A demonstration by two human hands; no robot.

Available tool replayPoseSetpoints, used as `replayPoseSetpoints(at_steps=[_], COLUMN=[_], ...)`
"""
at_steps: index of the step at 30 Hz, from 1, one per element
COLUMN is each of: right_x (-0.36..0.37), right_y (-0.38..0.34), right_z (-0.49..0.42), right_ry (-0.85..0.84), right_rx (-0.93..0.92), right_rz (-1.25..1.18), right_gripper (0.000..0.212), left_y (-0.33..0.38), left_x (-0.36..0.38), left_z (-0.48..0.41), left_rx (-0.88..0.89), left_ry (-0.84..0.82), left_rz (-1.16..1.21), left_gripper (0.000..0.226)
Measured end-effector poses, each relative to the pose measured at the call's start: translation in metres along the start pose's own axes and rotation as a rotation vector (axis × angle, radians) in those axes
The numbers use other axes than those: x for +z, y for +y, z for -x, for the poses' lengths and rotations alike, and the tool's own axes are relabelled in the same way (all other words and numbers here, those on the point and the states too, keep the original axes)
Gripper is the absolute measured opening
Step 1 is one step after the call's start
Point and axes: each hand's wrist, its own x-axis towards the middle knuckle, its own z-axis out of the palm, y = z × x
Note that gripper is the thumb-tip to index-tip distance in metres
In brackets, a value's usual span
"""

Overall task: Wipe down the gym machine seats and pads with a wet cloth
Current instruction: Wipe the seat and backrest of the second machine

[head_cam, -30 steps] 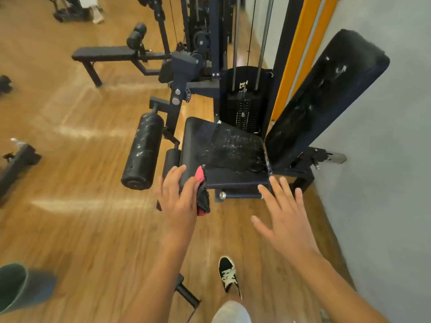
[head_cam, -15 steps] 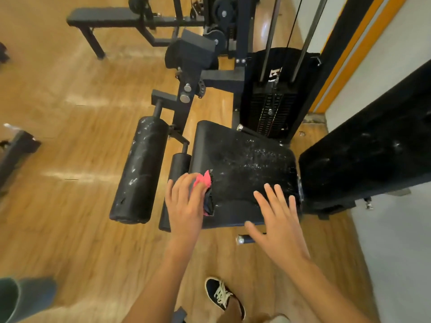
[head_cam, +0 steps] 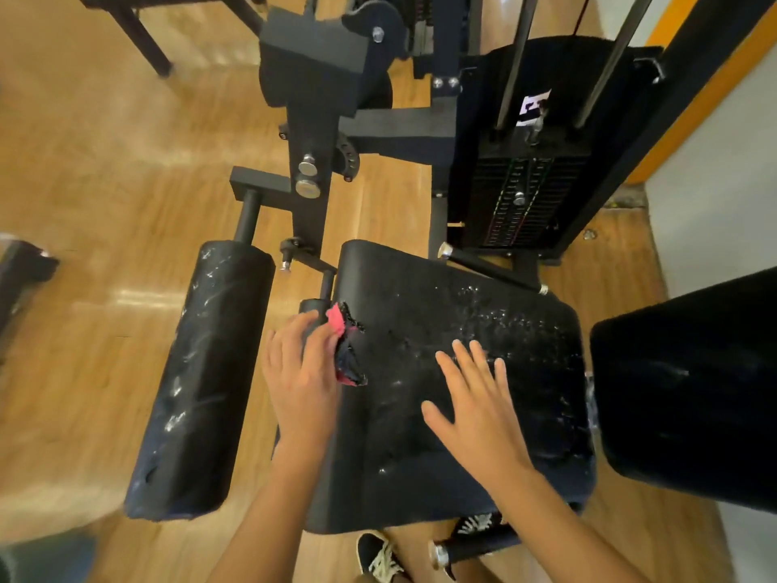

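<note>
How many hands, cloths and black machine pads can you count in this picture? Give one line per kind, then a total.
Hands: 2 (left hand, right hand)
Cloths: 1 (pink and dark cloth, in the left hand's grip)
Pads: 4 (seat pad, backrest pad, large roller pad, small roller pad, mostly hidden)
Total: 7

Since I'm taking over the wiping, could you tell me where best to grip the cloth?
I'd pinch the bunched dark fold of the cloth sticking out beside the left hand, coming from the seat side; that hand covers the rest.
</note>
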Motion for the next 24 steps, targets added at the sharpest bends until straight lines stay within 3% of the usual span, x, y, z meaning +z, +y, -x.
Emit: replayPoseSetpoints(at_steps=[4,8,12,17,20,24], right_x=[0.021,0.047,0.078,0.123,0.14,0.144], right_y=[-0.012,-0.029,-0.046,-0.065,-0.072,-0.07], right_z=[-0.061,-0.117,-0.166,-0.196,-0.196,-0.197], right_ry=[-0.023,-0.055,0.002,0.073,0.178,0.189], right_rx=[-0.019,0.01,0.07,0.206,0.242,0.256], right_rz=[-0.031,-0.104,-0.137,-0.209,-0.163,-0.143], right_gripper=[0.072,0.061,0.059,0.057,0.061,0.062], left_y=[-0.032,-0.061,-0.086,-0.108,-0.109,-0.108], left_x=[0.04,0.073,0.1,0.16,0.17,0.183], left_z=[-0.027,-0.046,-0.052,-0.04,-0.04,-0.043], left_rx=[0.04,0.057,0.043,-0.176,-0.276,-0.303], left_ry=[0.036,-0.041,-0.313,-0.491,-0.537,-0.517], left_rz=[-0.018,0.023,0.142,0.497,0.58,0.582], left_gripper=[0.016,0.016,0.024,0.012,0.004,0.017])
